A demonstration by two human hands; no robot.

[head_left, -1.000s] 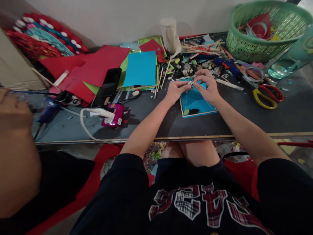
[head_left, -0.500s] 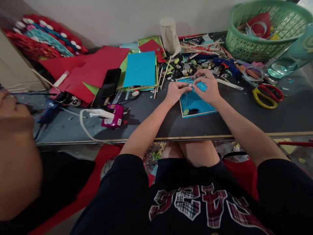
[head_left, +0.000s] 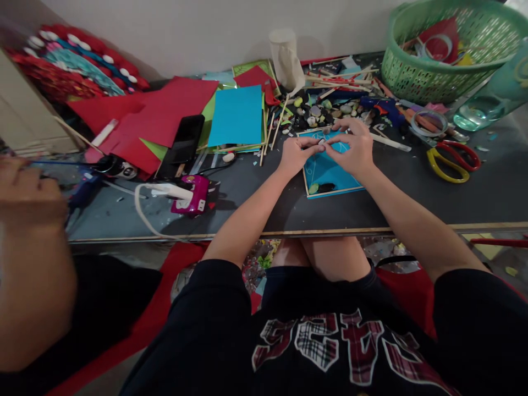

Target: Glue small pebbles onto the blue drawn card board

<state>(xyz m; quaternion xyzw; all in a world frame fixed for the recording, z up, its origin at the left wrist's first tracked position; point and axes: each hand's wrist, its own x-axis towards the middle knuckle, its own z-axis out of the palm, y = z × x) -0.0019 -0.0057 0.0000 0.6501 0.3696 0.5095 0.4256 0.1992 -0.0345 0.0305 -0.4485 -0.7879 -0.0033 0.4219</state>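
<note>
I hold a small whitish piece (head_left: 322,142) at the fingertips of my left hand (head_left: 293,155) and right hand (head_left: 358,149), above a blue card (head_left: 332,169) edged with thin sticks. A green stone (head_left: 313,188) and a black stone (head_left: 327,187) lie side by side in its near corner. To my right are scissors (head_left: 447,170) and a green basket (head_left: 433,82); at far left, another person's hand (head_left: 31,192).
</note>
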